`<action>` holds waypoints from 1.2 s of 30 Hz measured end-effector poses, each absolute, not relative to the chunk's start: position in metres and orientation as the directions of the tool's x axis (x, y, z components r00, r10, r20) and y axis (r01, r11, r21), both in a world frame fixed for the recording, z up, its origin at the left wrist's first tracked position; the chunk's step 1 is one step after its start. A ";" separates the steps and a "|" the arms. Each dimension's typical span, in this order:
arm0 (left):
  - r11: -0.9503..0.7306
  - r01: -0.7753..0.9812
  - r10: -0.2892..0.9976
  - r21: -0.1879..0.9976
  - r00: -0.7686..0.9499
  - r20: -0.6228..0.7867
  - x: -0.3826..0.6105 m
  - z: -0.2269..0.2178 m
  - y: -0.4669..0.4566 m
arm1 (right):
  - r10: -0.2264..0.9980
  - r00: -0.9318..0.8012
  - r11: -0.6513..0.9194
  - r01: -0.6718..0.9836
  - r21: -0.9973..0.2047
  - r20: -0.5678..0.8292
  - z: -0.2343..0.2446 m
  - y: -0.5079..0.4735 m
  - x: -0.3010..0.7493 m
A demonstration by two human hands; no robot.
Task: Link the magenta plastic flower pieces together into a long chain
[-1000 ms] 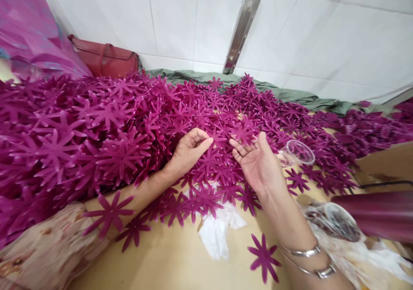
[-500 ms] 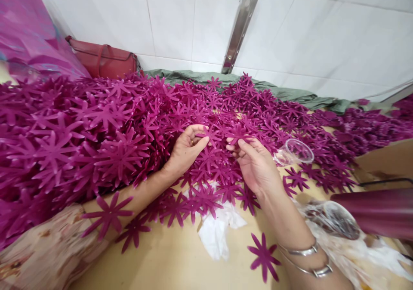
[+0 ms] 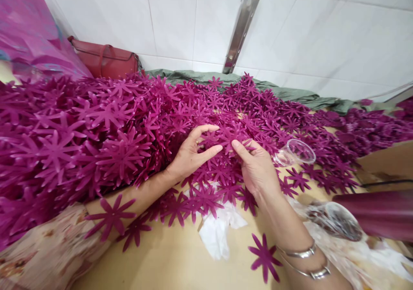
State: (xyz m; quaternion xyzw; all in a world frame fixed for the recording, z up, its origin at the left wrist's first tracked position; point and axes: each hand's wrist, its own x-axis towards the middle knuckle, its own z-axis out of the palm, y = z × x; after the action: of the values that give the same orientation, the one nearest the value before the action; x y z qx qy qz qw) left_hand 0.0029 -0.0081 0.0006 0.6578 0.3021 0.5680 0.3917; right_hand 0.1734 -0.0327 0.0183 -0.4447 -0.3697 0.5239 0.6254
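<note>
Over the middle of the heap, my right hand [image 3: 260,167] pinches a magenta artificial-flower petal piece [image 3: 232,138] between thumb and fingers. Its narrow petals spread out like a star toward the left. My left hand [image 3: 192,150] is open beside it, thumb and index finger apart on either side of the petal tips. No piece is plainly gripped in it. Behind and below both hands lie many similar petal pieces [image 3: 112,113], piled highest on the left. One petal piece [image 3: 111,217] rests over my left forearm, and another single petal piece [image 3: 264,257] lies near the front edge.
A clear plastic cup [image 3: 300,151] lies right of my right hand. Crumpled white tissue [image 3: 217,229] sits on the tan table [image 3: 167,260]. Plastic bags [image 3: 332,221] and a dark magenta cylinder [image 3: 374,214] stand right. A red handbag [image 3: 105,60] leans by the tiled wall.
My left thumb and fingers have spread apart and moved right, toward my right hand. The petal piece in my right hand now reaches between the left thumb and index finger.
</note>
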 end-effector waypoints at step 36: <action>-0.610 0.175 0.773 0.773 -0.086 0.629 -0.002 0.001 -0.008 | 0.870 0.240 0.349 0.318 -0.881 0.431 0.009 -0.031 0.182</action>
State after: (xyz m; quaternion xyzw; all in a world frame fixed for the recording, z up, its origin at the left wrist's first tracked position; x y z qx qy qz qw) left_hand -0.0016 -0.0076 0.0011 0.6337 0.3739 0.6350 0.2354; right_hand 0.1824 -0.0306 0.0089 -0.5204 -0.5705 0.2335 0.5910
